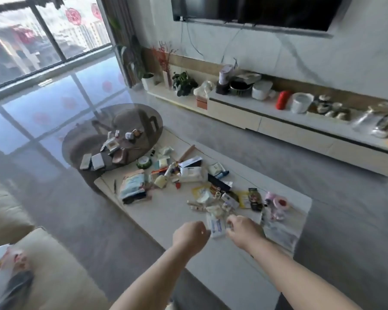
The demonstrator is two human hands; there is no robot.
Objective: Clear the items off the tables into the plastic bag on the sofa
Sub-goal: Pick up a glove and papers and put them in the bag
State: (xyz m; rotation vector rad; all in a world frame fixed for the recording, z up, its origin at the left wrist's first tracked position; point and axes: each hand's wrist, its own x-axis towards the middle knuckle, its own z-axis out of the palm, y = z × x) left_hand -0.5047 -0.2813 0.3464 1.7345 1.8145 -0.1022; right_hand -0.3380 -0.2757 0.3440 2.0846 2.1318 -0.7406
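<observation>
While both forearms reach out from 6 o'clock over the near end of the white table (pixel 179 222), the left hand (pixel 189 237) is curled into a loose fist and seems to hold nothing, though its fingertips are hidden. The right hand (pixel 244 229) curls its fingers against a small white packet (pixel 216 227) with blue print that lies between the two hands; blur makes it hard to tell whether it pinches the packet or only touches it. Bare tabletop runs along the near edge at 7 o'clock, and grey floor lies open on both long sides.

At 8 o'clock the cream sofa (pixel 54 265) carries the plastic bag (pixel 7 271), cut off by the frame edge and smeared.

Beyond the hands, toward 12 o'clock, clutter crowds the table: a dark sachet (pixel 255 199), a pink tape roll (pixel 281 203), a wipes pack (pixel 193 174), a stack of books (pixel 133 185), a green tape roll (pixel 144 162). Most small pieces are too blurred to name.

Farther, at 11 o'clock, a round glass table (pixel 81 139) overlaps the white table's far corner and holds little boxes (pixel 93 161).

Along the wall at 1 o'clock a low cabinet (pixel 278 124) bears pots and jars.
</observation>
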